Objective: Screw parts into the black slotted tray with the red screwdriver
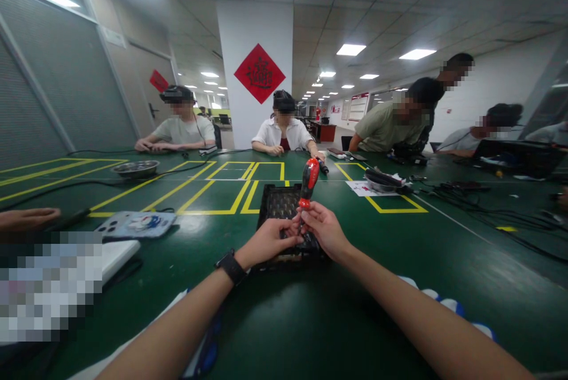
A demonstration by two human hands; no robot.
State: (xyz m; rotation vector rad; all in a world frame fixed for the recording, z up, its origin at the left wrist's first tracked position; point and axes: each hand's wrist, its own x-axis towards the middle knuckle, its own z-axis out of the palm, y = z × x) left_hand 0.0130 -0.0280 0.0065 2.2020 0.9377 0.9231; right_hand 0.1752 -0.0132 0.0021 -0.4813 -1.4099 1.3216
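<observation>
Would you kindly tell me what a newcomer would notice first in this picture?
A red-and-black screwdriver stands upright at the centre, gripped just under its handle by the right hand, with the left hand close beside, over a black tray on the green table. Behind, a red diamond sign hangs on the white pillar.

The room is evenly bright, lit by rectangular white ceiling light panels (350, 49) high above and beyond the hands; the glossy dark green tabletop (284, 321) carries a pale sheen to the left of the left hand (268, 242) and soft, dim shadow beneath both forearms; the red-and-black plastic-handled screwdriver (309, 182) rising above the right hand (326, 229) is sharp, with a small highlight; wide-angle distortion bends the ceiling lines and stretches the forearms toward the lower edge; a blocky pixelated patch (48, 285) masks the area far left of the left hand; the distant background is slightly soft.
</observation>
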